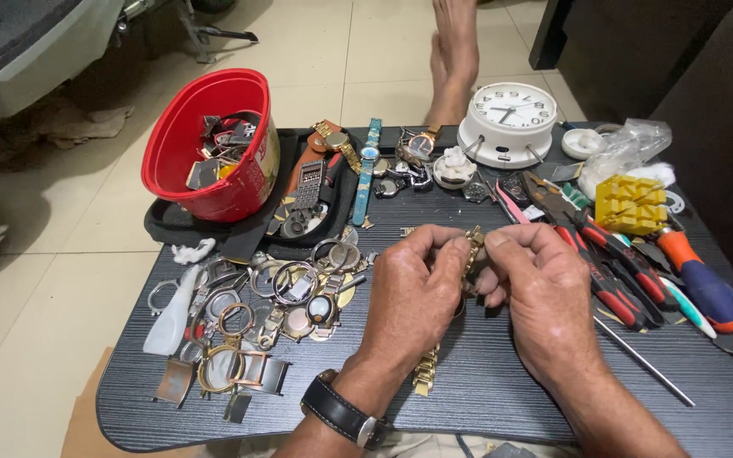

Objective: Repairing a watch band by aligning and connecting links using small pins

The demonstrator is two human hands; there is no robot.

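Gold-coloured metal link watch bracelet [424, 373]: you hold its upper end between both hands above the middle of the dark wood-grain bench [485, 382], and its lower end trails down onto the bench surface between your wrists. Your left hand [413, 293], wearing a black-strapped wristwatch [343, 413], has its fingers curled closed, pinching the bracelet near the top. Your right hand [545, 293] is likewise closed, its fingertips meeting the same end of the bracelet. A heap of loose watch cases and metal rings [265, 314] lies to the left; red-handled pliers [617, 263] lie to the right. A red plastic tub of parts [214, 144] and a white round alarm clock [511, 119] stand at the far edge.
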